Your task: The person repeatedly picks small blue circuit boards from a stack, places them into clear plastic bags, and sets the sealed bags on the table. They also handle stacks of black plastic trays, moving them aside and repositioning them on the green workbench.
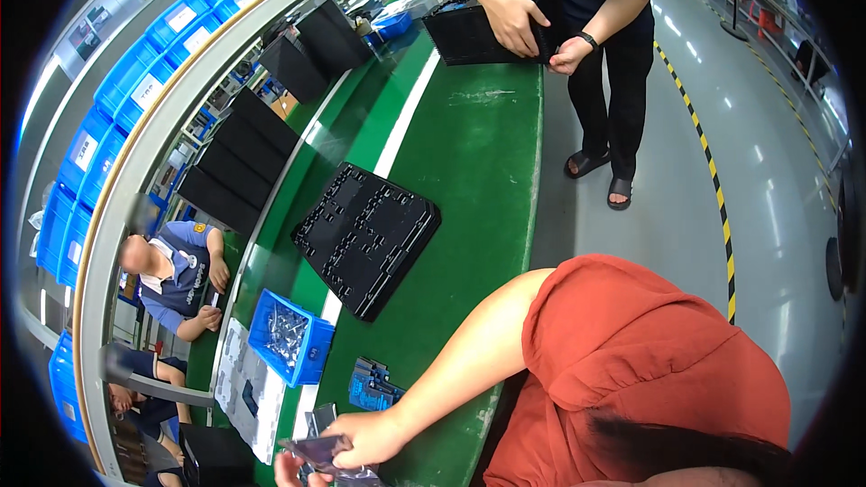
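At the lower edge, my right hand (372,437) is closed on a shiny dark-grey plastic bag (327,449), its arm reaching in from the red sleeve. Only some fingers of my left hand (290,469) show, curled at the bag's near left side; the rest is cut off by the picture's rim. Another piece of grey film (320,418) lies just beyond my right hand. Close to my right wrist, several small blue-and-black parts (370,386) are stacked on the green table (469,140).
A blue bin (316,352) of small bagged parts stands left, beside a whitish sheet (244,397). Further off lies a black panel (365,239) with many slots. A co-worker (595,0) handles black panels (478,32) at the far end; others sit across the table.
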